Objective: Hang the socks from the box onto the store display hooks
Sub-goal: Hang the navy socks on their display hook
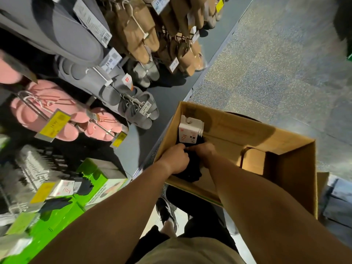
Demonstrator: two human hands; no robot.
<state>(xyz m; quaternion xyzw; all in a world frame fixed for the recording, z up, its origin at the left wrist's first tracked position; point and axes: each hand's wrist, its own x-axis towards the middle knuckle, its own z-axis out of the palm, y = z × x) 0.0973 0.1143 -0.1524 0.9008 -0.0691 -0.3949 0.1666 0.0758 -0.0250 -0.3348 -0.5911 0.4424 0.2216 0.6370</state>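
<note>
While both hands are down inside the box [291, 168] at centre right of the frame, the job looks to be at the fetching stage — no pack is on its way to a hook yet. The left hand [176, 159] has its fingers curled round the dark bundle of socks [190, 164], and the right hand [204, 149] meets it from the other side, fingers bent onto the same bundle; how firm that right grip is I cannot tell, since the fingertips are buried in the fabric.

As for what is already done, one similar pack [63, 188] seems to hang on a hook at lower left, beside a yellow tag [41, 192] — blurred, so that is a guess. How many remain I cannot say; apart from this bundle the box floor shows mostly bare cardboard.

The socks are black, soft and bunched, several pairs held under a white card header [190, 130] with a hanging hole at its top. That header stands just above the hands, against the box's left wall.
</note>
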